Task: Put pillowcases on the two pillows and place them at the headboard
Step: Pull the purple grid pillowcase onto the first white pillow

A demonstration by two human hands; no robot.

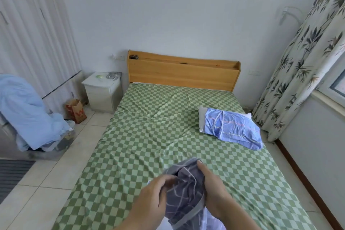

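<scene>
Hands, left (155,195) and right (214,190), are gripping the grey pillowcase (186,188) bunched between curled fingers; the opening is risking twisting, likely jamming any pillow insertion.

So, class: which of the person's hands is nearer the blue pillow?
Right. The right hand is below-left of the blue pillow; the left hand lies farther left.

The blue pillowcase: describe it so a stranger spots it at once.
Start at the green checked bed and look to its right edge, short of the wooden headboard. The blue pillowcase lies folded on a white pillow, paler than the grey one being held.
</scene>
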